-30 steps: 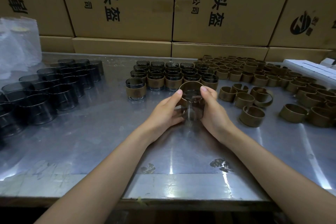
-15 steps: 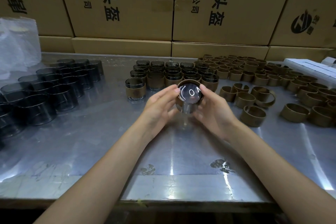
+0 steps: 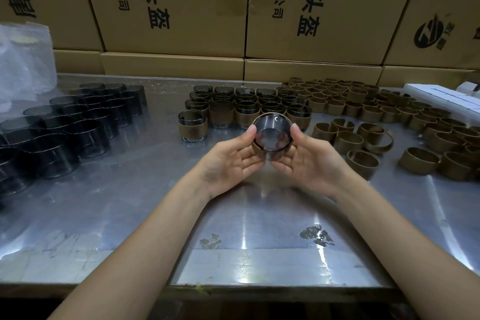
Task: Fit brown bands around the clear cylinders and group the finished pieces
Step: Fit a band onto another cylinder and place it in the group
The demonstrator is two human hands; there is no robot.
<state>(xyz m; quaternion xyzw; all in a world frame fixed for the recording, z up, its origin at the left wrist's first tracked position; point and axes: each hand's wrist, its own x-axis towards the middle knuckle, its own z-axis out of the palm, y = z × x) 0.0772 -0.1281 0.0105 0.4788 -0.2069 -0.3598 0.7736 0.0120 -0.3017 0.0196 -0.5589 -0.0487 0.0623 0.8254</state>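
Centrally, left hand (image 3: 228, 161) and right hand (image 3: 309, 161) together grip one clear cylinder (image 3: 272, 135) wearing a brown band (image 3: 255, 147), tilted open-end toward camera above the table (image 3: 155, 202). Finished pieces (image 3: 233, 112) sit at 12 o'clock, loose bands (image 3: 389, 122) at 2, bare cylinders (image 3: 65, 125) at 10.

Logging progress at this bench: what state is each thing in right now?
Held cylinder: lifted, tilted toward the camera, brown band around it.
Left hand: grips the cylinder.
Right hand: grips the cylinder.
Finished pieces: banded, upright, grouped.
Bare cylinders: unbanded, upright.
Loose bands: unused.
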